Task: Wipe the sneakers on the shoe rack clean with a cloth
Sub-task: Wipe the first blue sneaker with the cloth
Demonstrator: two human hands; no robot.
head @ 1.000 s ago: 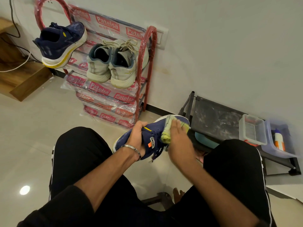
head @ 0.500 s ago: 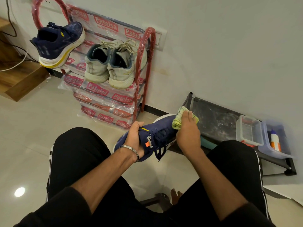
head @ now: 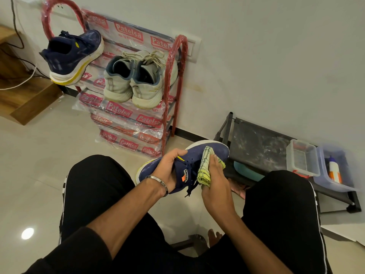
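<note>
Against the wall to your upper left stands the red shoe rack (head: 174, 80), with one navy sneaker (head: 74, 56) perched at its top left corner, heel toward you, and a pair of pale sneakers (head: 136, 80) side by side just beside it, heels also toward you, toes to the wall. To your right a low dark bench (head: 262, 149) carries a clear plastic box (head: 304, 158) and a tub holding a small bottle (head: 334, 171). Between your knees, above the floor, you hold the other navy sneaker (head: 214, 149): its long axis runs from lower left to upper right, toe pointing up and right toward the bench, heel toward your left knee, upper tilted toward you and white sole turned away. Your left hand (head: 167, 171) wraps around the heel and collar, fingers curled over the top edge. Your right hand (head: 214, 180) is closed on the bunched yellow-green cloth (head: 206, 167), pressing it against the laces and tongue. Judging by its look, the shoe is light, with a soft mesh upper that will give under pressure and a firmer foam sole, so brace it at the stiff heel as you do, or along the sole, not on the mesh. The limp cloth needs a firm bunch, and the loose lace ends (head: 190, 191) may snag it
</note>
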